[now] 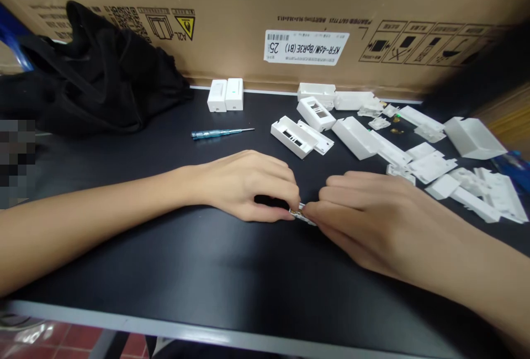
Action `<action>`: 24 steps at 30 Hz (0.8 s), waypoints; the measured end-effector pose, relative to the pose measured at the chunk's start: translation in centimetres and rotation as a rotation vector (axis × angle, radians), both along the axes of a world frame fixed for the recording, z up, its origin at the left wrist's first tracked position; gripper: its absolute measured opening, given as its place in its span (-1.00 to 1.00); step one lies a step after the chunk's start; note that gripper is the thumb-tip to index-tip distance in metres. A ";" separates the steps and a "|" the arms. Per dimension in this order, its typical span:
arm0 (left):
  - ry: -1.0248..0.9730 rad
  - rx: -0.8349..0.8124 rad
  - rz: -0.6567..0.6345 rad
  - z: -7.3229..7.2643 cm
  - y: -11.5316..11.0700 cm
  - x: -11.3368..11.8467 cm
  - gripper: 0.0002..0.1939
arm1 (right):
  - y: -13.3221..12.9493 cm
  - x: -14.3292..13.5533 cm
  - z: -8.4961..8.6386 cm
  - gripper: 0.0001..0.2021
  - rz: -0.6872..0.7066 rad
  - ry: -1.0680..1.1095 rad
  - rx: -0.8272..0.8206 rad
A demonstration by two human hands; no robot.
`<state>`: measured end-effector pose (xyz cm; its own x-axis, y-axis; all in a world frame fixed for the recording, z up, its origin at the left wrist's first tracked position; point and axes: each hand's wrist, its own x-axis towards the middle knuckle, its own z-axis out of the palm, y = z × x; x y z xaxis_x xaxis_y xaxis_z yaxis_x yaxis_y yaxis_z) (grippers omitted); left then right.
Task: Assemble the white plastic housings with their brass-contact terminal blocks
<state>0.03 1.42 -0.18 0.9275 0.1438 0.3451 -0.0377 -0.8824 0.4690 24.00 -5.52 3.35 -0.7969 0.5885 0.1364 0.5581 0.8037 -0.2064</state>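
Observation:
A small white plastic part with brass-coloured metal bits (303, 216) is pinched between my two hands above the dark tabletop. My left hand (252, 185) grips its left end between thumb and forefinger. On the right end, my right hand (364, 215) has its fingers closed, covering much of the part. Beyond my hands lie an open white plastic housing (293, 137) and a flat white plate (321, 139) leaning against it. A screwdriver with a translucent blue handle (215, 133) rests on the table past my left hand, its tip pointing right.
Two white switch-like units (226, 95) stand at the back beside a black cloth (99, 72). Several loose white housings and plates (434, 165) cover the right side. A large cardboard box (232, 16) walls off the back. The table's front edge (165, 328) runs along the bottom.

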 end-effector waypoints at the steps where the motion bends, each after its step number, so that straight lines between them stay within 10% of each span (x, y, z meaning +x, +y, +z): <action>1: 0.002 0.014 -0.002 0.0 0.0 0.0 -0.85 | -0.1 0.0 0.0 -0.72 -0.006 -0.021 -0.009; 10: 0.027 0.056 0.004 0.1 0.0 0.1 -0.86 | -0.3 0.0 -0.3 -0.72 0.064 -0.029 0.227; 24: 0.056 0.014 0.020 -0.1 0.0 -0.1 -0.83 | 0.1 0.7 0.4 -0.67 0.079 -0.064 0.111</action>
